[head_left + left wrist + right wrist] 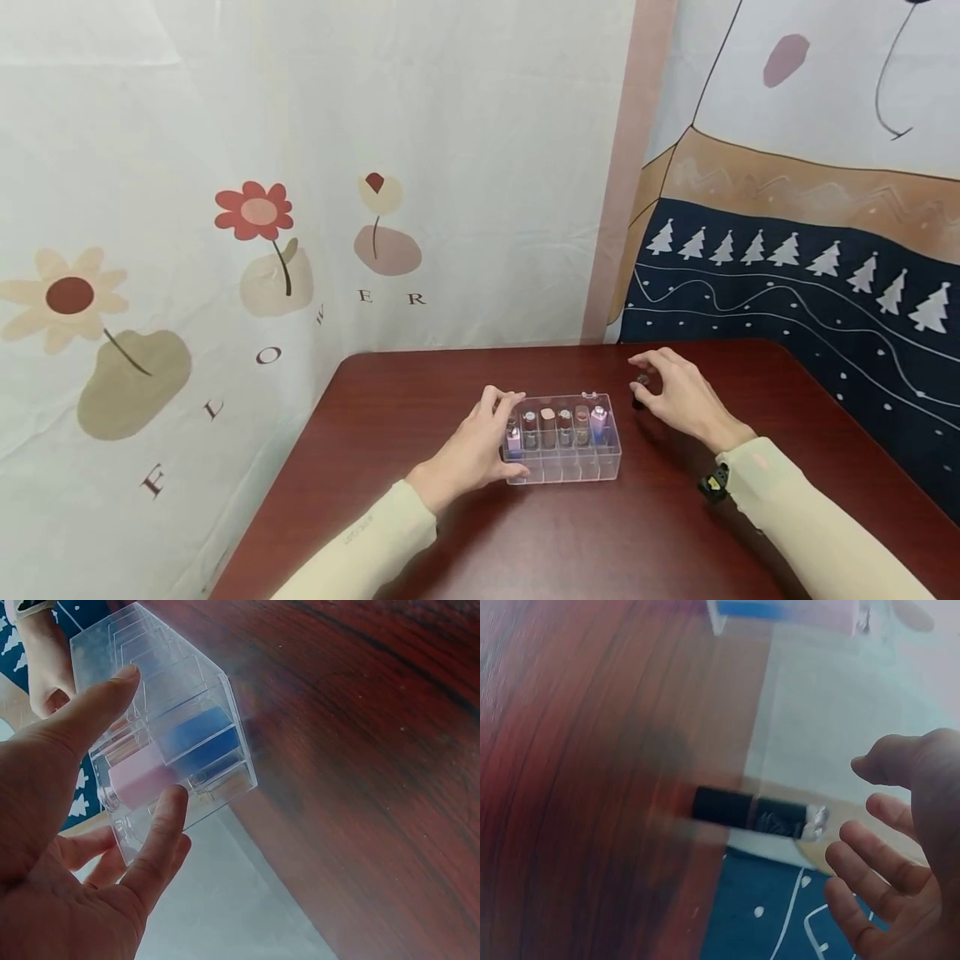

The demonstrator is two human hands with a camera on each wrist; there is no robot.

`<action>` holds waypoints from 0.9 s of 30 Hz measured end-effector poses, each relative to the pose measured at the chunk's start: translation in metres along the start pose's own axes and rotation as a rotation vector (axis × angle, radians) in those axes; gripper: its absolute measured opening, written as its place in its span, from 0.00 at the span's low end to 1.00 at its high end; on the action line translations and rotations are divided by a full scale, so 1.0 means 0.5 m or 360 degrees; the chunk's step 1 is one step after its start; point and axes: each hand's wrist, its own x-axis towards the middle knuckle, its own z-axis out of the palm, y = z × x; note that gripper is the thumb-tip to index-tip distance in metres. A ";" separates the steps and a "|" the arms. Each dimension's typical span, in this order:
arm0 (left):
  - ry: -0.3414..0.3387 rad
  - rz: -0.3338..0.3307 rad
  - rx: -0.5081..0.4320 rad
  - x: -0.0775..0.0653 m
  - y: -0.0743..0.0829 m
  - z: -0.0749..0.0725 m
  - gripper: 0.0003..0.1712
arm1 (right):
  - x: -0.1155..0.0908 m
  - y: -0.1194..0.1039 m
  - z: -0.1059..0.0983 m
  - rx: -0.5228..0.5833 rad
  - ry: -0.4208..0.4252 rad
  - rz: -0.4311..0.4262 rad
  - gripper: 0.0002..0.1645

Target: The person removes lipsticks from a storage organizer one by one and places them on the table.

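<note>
A clear divided lipstick organizer (pixel 564 472) stands on the table, with several lipsticks upright in its back row and the front compartments bare. My left hand (pixel 468 450) holds its left end, thumb at the front and fingers at the back and side. Close to that hand, a pink and blue lipstick (pixel 142 774) shows through the clear wall. To the right of the organizer, a black lipstick tube (pixel 724 808) with a clear, shiny end stands upright on the table. My right hand (pixel 682 396) is beside it, thumb and fingers spread and apart from the tube in the right wrist view.
The dark red wooden table (pixel 420 392) has rounded far corners. Behind it hangs a pale cloth (pixel 487 167) printed with flowers, and at the right a navy cloth (pixel 750 300) with white trees. A dark watch (pixel 714 483) is on the right wrist.
</note>
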 end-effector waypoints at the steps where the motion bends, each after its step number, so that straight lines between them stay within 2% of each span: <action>1: -0.0001 0.0002 -0.0007 0.000 0.000 -0.001 0.69 | 0.000 -0.005 0.000 -0.0004 0.0009 -0.0016 0.26; 9: -0.0047 0.0013 -0.0130 0.002 -0.006 -0.018 0.67 | -0.001 -0.056 -0.002 -0.0033 0.0020 -0.0098 0.27; 15: -0.0129 -0.0030 -0.0241 0.001 -0.011 -0.025 0.67 | -0.002 -0.093 0.004 -0.0019 0.0019 -0.0194 0.27; 27: -0.0177 -0.0071 -0.0301 0.006 -0.013 -0.027 0.66 | -0.019 -0.161 0.039 -0.0005 -0.0046 -0.0448 0.28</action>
